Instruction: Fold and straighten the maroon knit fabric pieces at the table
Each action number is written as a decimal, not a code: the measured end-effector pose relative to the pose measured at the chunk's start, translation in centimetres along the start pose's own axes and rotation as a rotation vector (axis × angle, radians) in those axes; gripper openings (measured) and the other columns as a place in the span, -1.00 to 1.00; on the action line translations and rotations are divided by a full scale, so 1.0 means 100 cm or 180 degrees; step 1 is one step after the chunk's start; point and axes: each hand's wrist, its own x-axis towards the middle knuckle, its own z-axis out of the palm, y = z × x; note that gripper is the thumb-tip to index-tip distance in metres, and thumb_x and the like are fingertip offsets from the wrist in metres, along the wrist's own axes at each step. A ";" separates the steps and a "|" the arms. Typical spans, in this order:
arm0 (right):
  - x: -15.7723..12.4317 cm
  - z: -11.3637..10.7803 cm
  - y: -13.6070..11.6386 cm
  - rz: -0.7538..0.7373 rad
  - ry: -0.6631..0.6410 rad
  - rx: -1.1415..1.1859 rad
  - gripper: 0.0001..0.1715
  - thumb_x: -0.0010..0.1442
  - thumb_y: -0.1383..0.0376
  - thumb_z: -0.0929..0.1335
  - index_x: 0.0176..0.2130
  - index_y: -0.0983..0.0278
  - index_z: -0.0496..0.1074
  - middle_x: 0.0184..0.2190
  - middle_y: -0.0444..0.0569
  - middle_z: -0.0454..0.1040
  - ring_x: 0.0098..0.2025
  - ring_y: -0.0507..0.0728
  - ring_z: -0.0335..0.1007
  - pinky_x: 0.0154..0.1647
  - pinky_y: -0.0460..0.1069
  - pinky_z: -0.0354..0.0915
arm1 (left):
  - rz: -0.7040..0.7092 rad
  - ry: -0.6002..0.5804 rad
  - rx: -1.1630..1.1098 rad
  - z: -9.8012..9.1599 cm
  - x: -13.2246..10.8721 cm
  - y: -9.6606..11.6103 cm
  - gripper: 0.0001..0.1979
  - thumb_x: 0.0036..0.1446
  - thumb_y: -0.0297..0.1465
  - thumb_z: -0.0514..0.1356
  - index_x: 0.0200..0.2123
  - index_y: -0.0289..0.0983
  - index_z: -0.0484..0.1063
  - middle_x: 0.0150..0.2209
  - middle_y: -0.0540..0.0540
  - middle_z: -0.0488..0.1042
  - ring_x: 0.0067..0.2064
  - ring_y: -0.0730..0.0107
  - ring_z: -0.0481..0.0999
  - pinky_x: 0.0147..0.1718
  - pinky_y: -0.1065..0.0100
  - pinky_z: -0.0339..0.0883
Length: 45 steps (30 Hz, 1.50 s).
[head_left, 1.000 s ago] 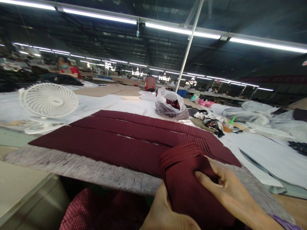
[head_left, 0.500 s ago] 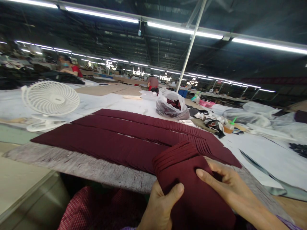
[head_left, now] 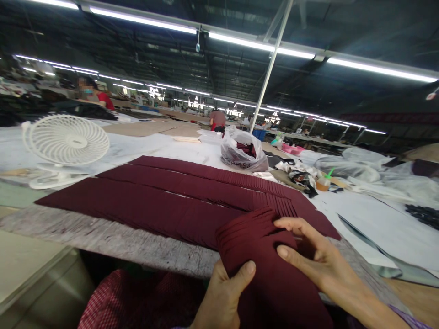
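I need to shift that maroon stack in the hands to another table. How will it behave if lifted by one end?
Probably floppy: the maroon fabric stack already bends over the table edge under the left hand and right hand. Its stepped layer edges suggest the pieces may slide apart. With many layers, it likely weighs more than it looks.

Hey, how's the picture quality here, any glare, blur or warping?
Head view: the ceiling light strips blow out to white; straight lines bow outward from wide-angle distortion; the far hall is dim and soft; the maroon fabric stack under both hands stays sharp, evenly lit.
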 end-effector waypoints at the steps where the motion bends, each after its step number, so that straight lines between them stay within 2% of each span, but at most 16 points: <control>1: 0.001 -0.001 -0.001 -0.0080 0.0039 -0.0079 -0.59 0.07 0.09 0.41 -0.09 0.13 0.35 -0.12 -0.09 0.40 -0.13 0.09 0.35 -0.13 -0.08 0.34 | 0.0007 -0.0068 0.0024 0.000 -0.001 0.001 -0.33 0.01 -0.48 0.28 0.21 -0.26 0.16 -0.19 -0.20 0.56 -0.06 0.09 0.50 0.08 0.05 0.20; 2: 0.002 -0.003 -0.003 -0.0125 0.0042 -0.0154 -0.56 0.05 0.09 0.43 -0.08 0.13 0.36 -0.07 -0.08 0.39 -0.07 0.11 0.33 -0.05 -0.06 0.31 | 0.0015 -0.0138 0.0049 0.000 -0.001 0.001 -0.34 0.01 -0.48 0.28 0.19 -0.26 0.18 -0.19 -0.20 0.56 -0.06 0.09 0.50 0.08 0.05 0.20; 4: 0.003 -0.005 -0.006 -0.0081 -0.0018 -0.0187 -0.55 0.03 0.09 0.44 -0.09 0.15 0.39 -0.08 -0.05 0.40 -0.04 0.14 0.32 -0.02 -0.03 0.31 | 0.0026 -0.0203 0.0131 -0.001 -0.001 0.002 -0.38 0.01 -0.47 0.28 0.17 -0.28 0.23 -0.20 -0.20 0.56 -0.05 0.08 0.49 0.09 0.05 0.19; 9: 0.003 -0.005 -0.013 0.0368 -0.0391 0.0315 -0.59 0.04 0.07 0.42 -0.16 0.22 0.39 -0.25 -0.06 0.47 -0.25 0.10 0.41 -0.28 -0.09 0.39 | 0.0055 -0.0067 0.0204 -0.004 0.000 0.002 -0.39 0.00 -0.44 0.29 0.15 -0.24 0.26 -0.22 -0.17 0.57 -0.07 0.09 0.50 0.08 0.06 0.20; 14: 0.002 -0.001 -0.003 0.0683 -0.0512 0.0778 -0.69 0.01 0.13 0.45 -0.28 0.25 0.42 -0.32 -0.12 0.47 -0.27 0.08 0.40 -0.28 -0.10 0.38 | 0.0114 -0.0134 0.0216 -0.002 0.001 0.001 -0.43 -0.03 -0.45 0.31 0.10 -0.28 0.32 -0.22 -0.17 0.57 -0.04 0.09 0.48 0.08 0.07 0.20; 18: 0.001 -0.002 0.009 0.0547 -0.0348 0.0423 -0.74 0.07 0.10 0.41 -0.34 0.23 0.39 -0.37 -0.14 0.42 -0.32 0.06 0.34 -0.36 -0.13 0.34 | 0.0106 -0.0261 0.0225 0.000 0.001 0.001 -0.43 -0.07 -0.45 0.34 0.06 -0.34 0.36 -0.19 -0.22 0.56 -0.02 0.06 0.47 0.11 0.07 0.16; 22: 0.000 -0.001 0.010 0.0254 -0.0297 -0.0097 -0.71 0.14 0.08 0.36 -0.39 0.26 0.33 -0.32 -0.11 0.38 -0.31 0.06 0.31 -0.32 -0.11 0.32 | 0.0038 -0.0111 0.0177 -0.003 0.002 -0.001 -0.42 -0.02 -0.38 0.32 0.11 -0.32 0.31 -0.17 -0.22 0.55 0.00 0.08 0.45 0.12 0.09 0.15; 25: 0.000 -0.001 0.005 0.0111 -0.0210 -0.0170 -0.72 0.14 0.07 0.36 -0.27 0.23 0.37 -0.27 -0.10 0.39 -0.28 0.06 0.33 -0.30 -0.11 0.32 | -0.0031 -0.0054 0.0101 -0.004 0.003 -0.002 -0.41 0.01 -0.37 0.30 0.13 -0.26 0.28 -0.15 -0.18 0.55 0.00 0.10 0.45 0.11 0.09 0.15; 27: 0.002 -0.002 0.001 0.0013 -0.0079 -0.0135 -0.64 0.10 0.08 0.40 -0.14 0.17 0.37 -0.18 -0.10 0.40 -0.22 0.06 0.35 -0.23 -0.10 0.34 | 0.0012 -0.0135 0.0167 -0.005 0.003 0.000 -0.41 0.01 -0.39 0.30 0.14 -0.25 0.28 -0.15 -0.17 0.54 0.01 0.10 0.44 0.13 0.09 0.13; 29: 0.003 -0.004 -0.001 -0.0062 -0.0022 -0.0148 -0.56 0.05 0.08 0.43 -0.09 0.16 0.37 -0.11 -0.07 0.40 -0.15 0.09 0.36 -0.13 -0.05 0.34 | 0.0022 -0.0166 0.0284 -0.004 0.002 0.001 -0.42 0.01 -0.40 0.30 0.13 -0.25 0.28 -0.15 -0.16 0.55 0.02 0.11 0.43 0.15 0.10 0.11; 31: 0.005 -0.005 -0.002 -0.0042 -0.0117 -0.0073 -0.55 0.02 0.07 0.44 -0.11 0.18 0.38 -0.09 -0.04 0.40 -0.12 0.12 0.37 -0.08 -0.01 0.34 | -0.0044 -0.0085 0.0343 -0.003 0.001 0.003 -0.43 0.01 -0.40 0.29 0.13 -0.22 0.30 -0.15 -0.13 0.55 0.03 0.13 0.43 0.15 0.12 0.10; 34: 0.006 -0.007 -0.003 0.0067 -0.0319 0.0245 -0.52 0.00 0.09 0.46 -0.09 0.16 0.37 -0.08 -0.04 0.41 -0.11 0.11 0.39 -0.12 -0.03 0.37 | -0.0102 -0.0010 0.0324 0.000 -0.001 0.006 -0.44 0.00 -0.41 0.30 0.11 -0.18 0.32 -0.12 -0.11 0.54 0.02 0.13 0.43 0.13 0.13 0.14; 38: 0.005 -0.008 -0.006 0.0201 -0.0490 0.0590 -0.49 -0.03 0.15 0.48 -0.09 0.14 0.34 -0.16 -0.09 0.45 -0.15 0.09 0.40 -0.16 -0.08 0.37 | -0.0059 -0.0051 0.0383 0.002 -0.002 0.008 -0.49 0.00 -0.41 0.29 0.07 -0.18 0.37 -0.10 -0.12 0.53 -0.01 0.10 0.46 0.08 0.12 0.21; 42: 0.003 -0.006 -0.011 0.0400 -0.0622 0.0695 -0.59 -0.02 0.12 0.47 -0.18 0.17 0.37 -0.28 -0.11 0.47 -0.26 0.08 0.42 -0.24 -0.08 0.39 | -0.0043 -0.0016 0.0382 -0.002 0.000 0.008 -0.51 0.01 -0.41 0.28 0.07 -0.18 0.37 -0.16 -0.10 0.55 -0.06 0.14 0.49 0.08 0.14 0.22; 45: 0.001 -0.002 -0.011 0.0421 -0.0804 0.0643 -0.66 0.06 0.08 0.42 -0.18 0.18 0.44 -0.25 -0.09 0.49 -0.22 0.12 0.43 -0.15 -0.02 0.38 | -0.0027 0.0096 0.0448 -0.004 0.001 0.007 -0.57 0.01 -0.39 0.29 0.00 -0.25 0.42 -0.19 -0.13 0.56 -0.06 0.13 0.49 0.06 0.13 0.24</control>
